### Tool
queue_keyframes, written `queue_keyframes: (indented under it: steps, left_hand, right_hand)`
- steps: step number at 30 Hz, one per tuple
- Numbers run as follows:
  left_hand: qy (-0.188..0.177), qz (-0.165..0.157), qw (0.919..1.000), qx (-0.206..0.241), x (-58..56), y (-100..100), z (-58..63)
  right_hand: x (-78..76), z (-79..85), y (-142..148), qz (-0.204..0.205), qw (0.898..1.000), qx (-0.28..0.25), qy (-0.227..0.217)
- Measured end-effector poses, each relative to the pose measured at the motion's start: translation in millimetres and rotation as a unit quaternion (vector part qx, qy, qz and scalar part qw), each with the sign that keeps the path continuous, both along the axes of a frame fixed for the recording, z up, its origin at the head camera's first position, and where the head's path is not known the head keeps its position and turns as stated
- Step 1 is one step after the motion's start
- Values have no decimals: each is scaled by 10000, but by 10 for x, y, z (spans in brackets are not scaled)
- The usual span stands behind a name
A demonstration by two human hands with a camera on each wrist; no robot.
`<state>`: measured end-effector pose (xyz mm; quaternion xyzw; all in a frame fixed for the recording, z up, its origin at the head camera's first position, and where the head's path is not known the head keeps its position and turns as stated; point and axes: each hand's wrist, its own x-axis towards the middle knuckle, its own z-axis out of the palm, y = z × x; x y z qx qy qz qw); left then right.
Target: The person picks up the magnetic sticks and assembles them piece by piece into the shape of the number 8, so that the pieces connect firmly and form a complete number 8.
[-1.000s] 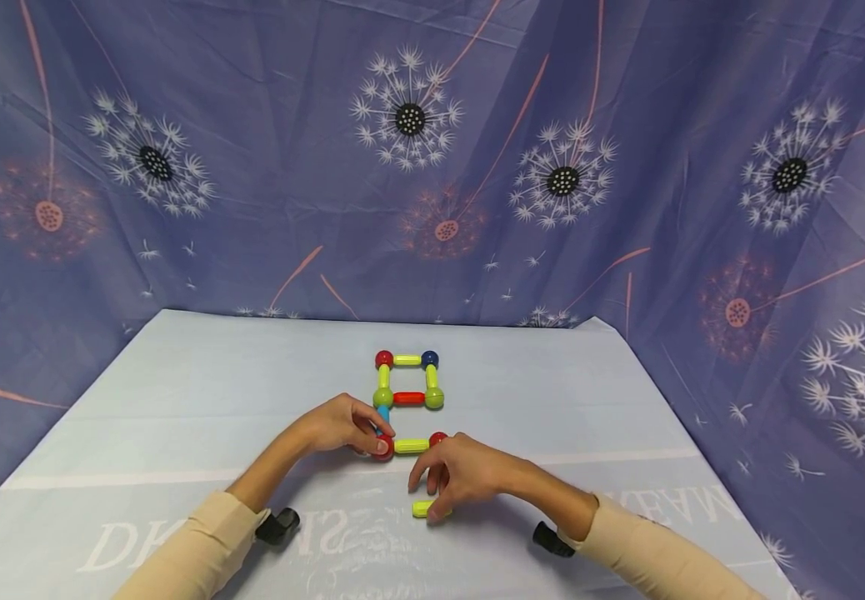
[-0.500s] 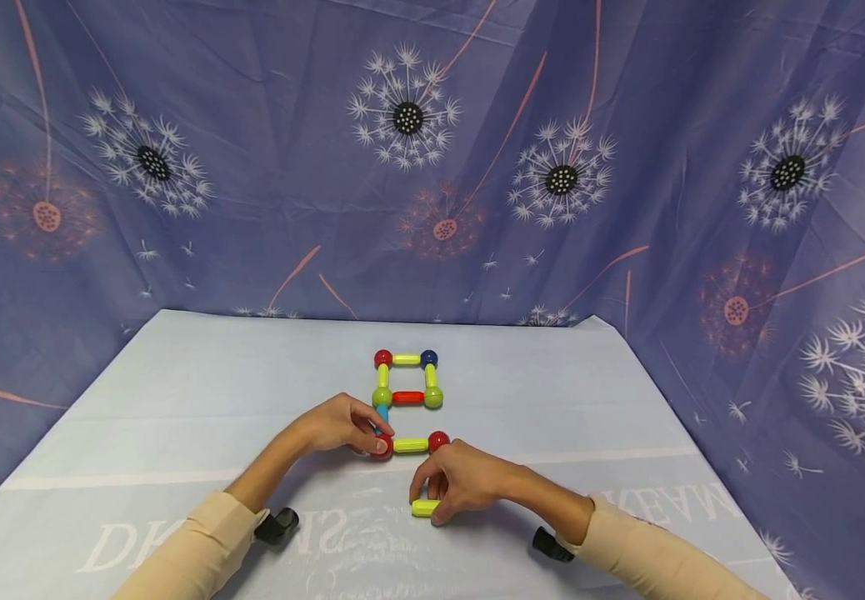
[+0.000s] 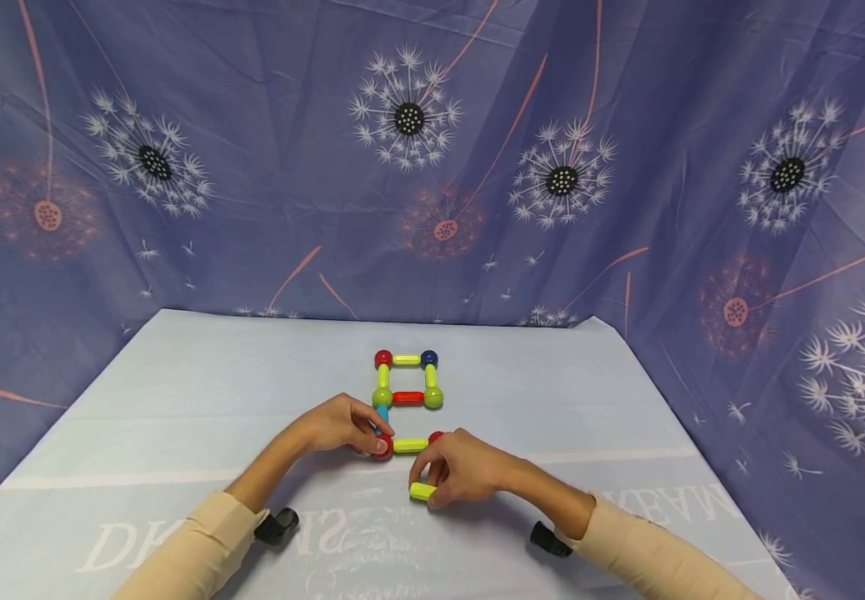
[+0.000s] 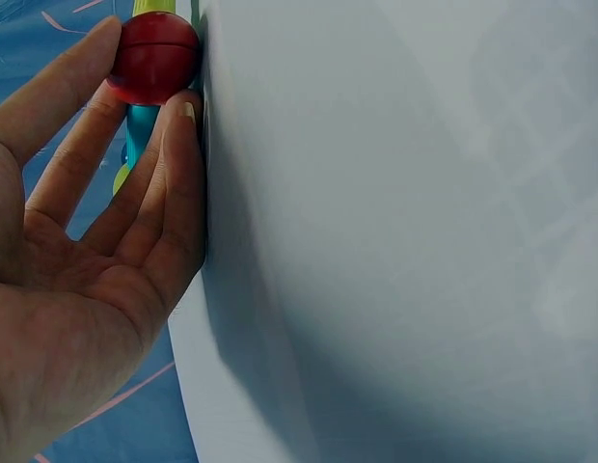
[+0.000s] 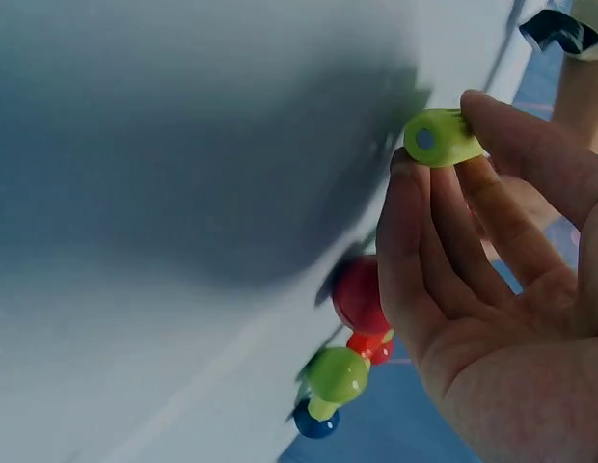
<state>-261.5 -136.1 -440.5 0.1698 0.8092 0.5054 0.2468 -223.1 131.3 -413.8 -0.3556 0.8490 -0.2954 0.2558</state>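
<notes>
My left hand (image 3: 342, 423) holds a red ball (image 4: 156, 60) between thumb and fingers at the near left corner of a figure of balls and rods. A blue rod (image 4: 139, 130) runs from that ball to the far part, and a yellow-green rod (image 3: 411, 446) runs right to a second red ball (image 5: 358, 295). My right hand (image 3: 466, 468) pinches a loose yellow-green rod (image 5: 436, 138) by thumb and fingertips, its grey end disc showing in the right wrist view. It hangs just nearer than the second red ball, which the hand partly hides in the head view.
Beyond the hands lies a square of yellow-green rods and one red rod (image 3: 407, 397), with a red ball (image 3: 383, 359), a dark blue ball (image 3: 429, 359) and two green balls (image 3: 433, 397) at its corners. A pale cloth (image 3: 252, 367) covers the table; a patterned purple curtain (image 3: 290, 167) stands behind.
My right hand has closed its fingertips on the loose yellow-green rod and brought it away from the near side, toward the second red ball. My left hand stays on its ball.
</notes>
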Motion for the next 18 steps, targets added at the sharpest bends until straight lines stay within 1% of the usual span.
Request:
queue_keyframes:
  steps: [5,10,14,18]
  left_hand:
    - [-1,-8,10000,20,1,9,3]
    - [0,-1,10000,48,-2,8,-1]
    - [-22,29,10000,44,5,2,6]
    - [-9,27,10000,25,6,-1,6]
  right_hand:
    - [-85,61,11,-334,9987,-340,163]
    - [-154,103,37,-810,9944,-635,241]
    - [-196,121,51,-1172,9896,-765,336]
    - [-232,103,52,-1577,9813,-975,523]
